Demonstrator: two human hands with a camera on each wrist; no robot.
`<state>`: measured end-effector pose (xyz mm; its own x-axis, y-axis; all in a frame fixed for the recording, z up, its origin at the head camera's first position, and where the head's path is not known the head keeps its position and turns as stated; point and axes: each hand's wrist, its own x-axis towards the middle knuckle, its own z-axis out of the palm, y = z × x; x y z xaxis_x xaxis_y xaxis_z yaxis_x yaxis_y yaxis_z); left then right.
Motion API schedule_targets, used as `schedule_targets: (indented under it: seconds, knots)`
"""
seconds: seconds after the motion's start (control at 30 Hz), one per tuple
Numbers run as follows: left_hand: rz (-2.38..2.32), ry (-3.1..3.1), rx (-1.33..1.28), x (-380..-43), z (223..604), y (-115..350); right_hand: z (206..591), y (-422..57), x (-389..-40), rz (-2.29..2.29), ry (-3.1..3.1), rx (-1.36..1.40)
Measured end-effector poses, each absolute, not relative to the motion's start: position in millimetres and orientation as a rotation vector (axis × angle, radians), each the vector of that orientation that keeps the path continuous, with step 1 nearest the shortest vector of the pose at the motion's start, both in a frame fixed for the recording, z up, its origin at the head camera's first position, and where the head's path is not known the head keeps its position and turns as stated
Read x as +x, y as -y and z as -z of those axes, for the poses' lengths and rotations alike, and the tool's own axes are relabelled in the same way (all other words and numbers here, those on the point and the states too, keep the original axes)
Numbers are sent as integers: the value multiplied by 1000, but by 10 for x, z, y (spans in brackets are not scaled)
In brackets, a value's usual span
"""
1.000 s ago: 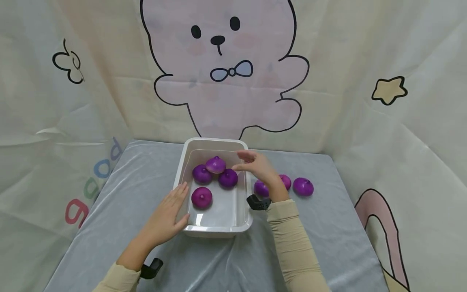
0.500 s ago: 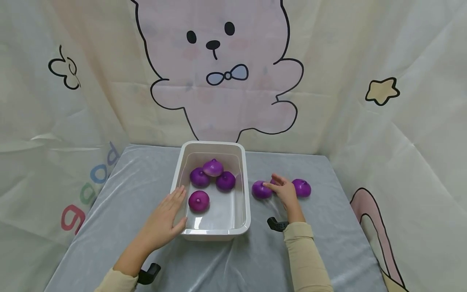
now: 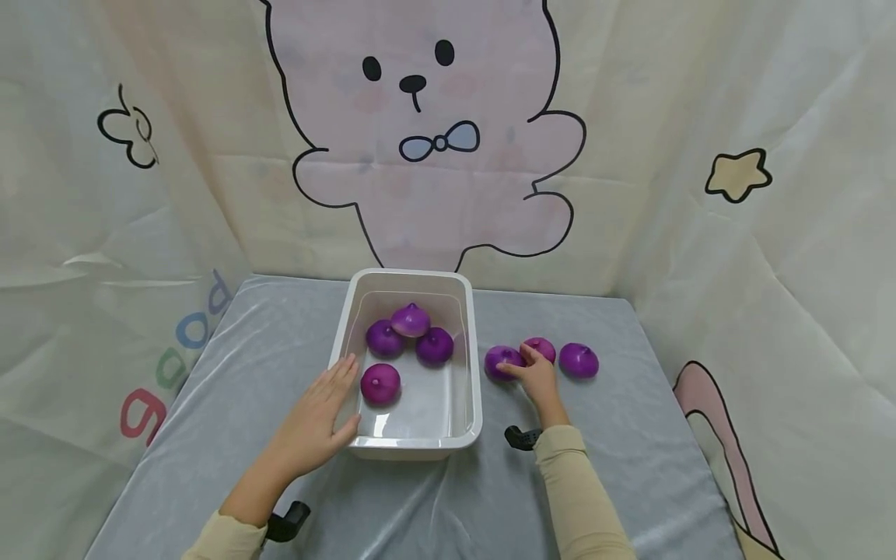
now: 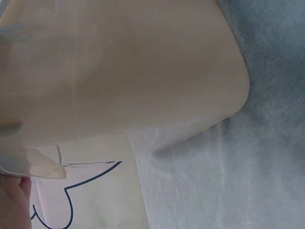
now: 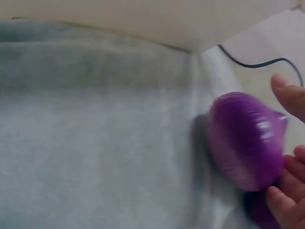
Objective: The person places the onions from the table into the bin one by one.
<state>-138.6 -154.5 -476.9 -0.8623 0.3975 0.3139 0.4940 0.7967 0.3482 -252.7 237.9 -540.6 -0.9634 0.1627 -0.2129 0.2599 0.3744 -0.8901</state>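
**Right hand (image 3: 540, 384) spread about a near-left bulb (image 3: 498, 358), beside a white bin (image 3: 437, 444)**

Right hand: thumb and fingers wide apart around the near-left bulb, which is shiny purple and onion-shaped; in the right wrist view we see a gap at the thumb and cannot tell whether the fingertips touch.

Near-left bulb: on the grey cloth (image 3: 651, 467), just right of the bin.

Companion pieces on the cloth: one magenta bulb (image 3: 542, 348), partly behind the right hand's fingers; one far-right bulb (image 3: 579, 361), a little apart.

In the bin: we count four more. Three sit grouped toward the back: a left bulb (image 3: 383, 340), a pale-based bulb (image 3: 411, 320) with its tip up, and a dark bulb (image 3: 435, 347). A reddish bulb (image 3: 381, 384) lies nearer the front.

Left hand (image 3: 316, 420): fingers straight, laid at the bin's left rim, thumb spread toward the front corner.
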Motion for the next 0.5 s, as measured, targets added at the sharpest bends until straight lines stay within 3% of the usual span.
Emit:
schedule_targets:
  seconds: [0.5]
  knots:
    - [617,2747,-702,-1399,4782,1541,5660,-2226,-2591,1615,-2620,468]
